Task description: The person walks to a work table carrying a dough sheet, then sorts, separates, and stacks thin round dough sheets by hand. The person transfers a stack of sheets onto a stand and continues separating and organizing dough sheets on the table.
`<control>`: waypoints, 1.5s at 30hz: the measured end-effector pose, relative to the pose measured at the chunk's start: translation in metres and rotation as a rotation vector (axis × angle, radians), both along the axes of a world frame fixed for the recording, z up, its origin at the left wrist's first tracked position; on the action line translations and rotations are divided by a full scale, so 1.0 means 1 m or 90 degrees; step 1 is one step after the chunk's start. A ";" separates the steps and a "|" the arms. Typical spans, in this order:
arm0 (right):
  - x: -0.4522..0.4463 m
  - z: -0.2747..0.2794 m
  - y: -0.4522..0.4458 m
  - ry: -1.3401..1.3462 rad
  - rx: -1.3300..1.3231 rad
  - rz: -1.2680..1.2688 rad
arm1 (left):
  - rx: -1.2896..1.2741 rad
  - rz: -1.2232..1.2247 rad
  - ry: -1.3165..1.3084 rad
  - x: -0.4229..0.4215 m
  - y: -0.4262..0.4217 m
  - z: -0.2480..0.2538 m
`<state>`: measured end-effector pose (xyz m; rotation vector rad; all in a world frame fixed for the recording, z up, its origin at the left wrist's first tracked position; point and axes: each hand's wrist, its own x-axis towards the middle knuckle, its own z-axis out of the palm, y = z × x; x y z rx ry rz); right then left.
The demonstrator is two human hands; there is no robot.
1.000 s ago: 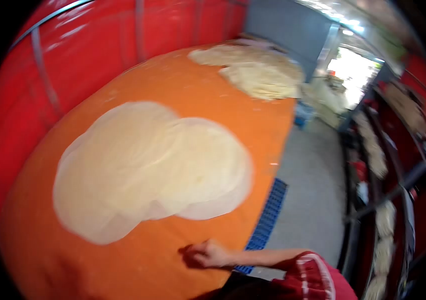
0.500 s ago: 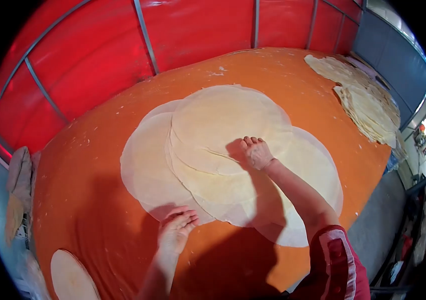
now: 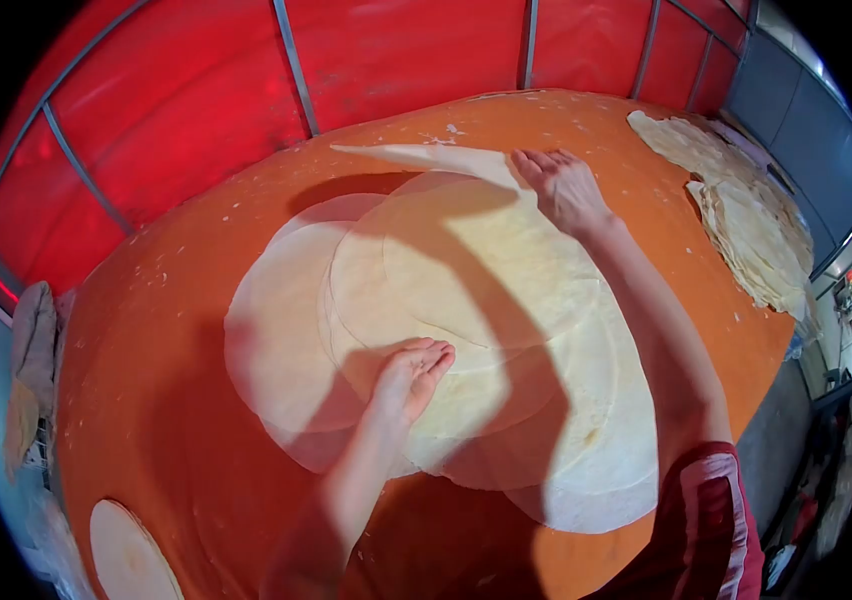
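Several large, thin, round flatbread sheets overlap in a pile on the orange cloth. At the far side of the pile, my right hand is closed on the edge of one flatbread sheet. That sheet is lifted and seen nearly edge-on, trailing left from my fingers and casting a shadow below. My left hand is over the near middle of the pile, palm partly up, fingers loosely stretched and side by side. Nothing shows in it; whether it touches the top sheet is unclear.
The orange-covered table has pale crumbs scattered on it. A heap of wrinkled sheets lies at the far right. Part of another round sheet shows at the near left. A red wall with metal bars borders the back.
My right hand has moved from the middle of the pile to its far edge, with a sheet now raised in it. My left hand has moved forward and right over the pile.
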<state>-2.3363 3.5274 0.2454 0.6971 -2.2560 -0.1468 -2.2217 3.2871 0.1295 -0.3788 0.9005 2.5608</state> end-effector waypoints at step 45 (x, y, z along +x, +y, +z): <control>0.081 -0.134 -0.120 -0.373 0.104 -0.064 | -0.190 -0.011 -0.143 -0.052 -0.089 -0.009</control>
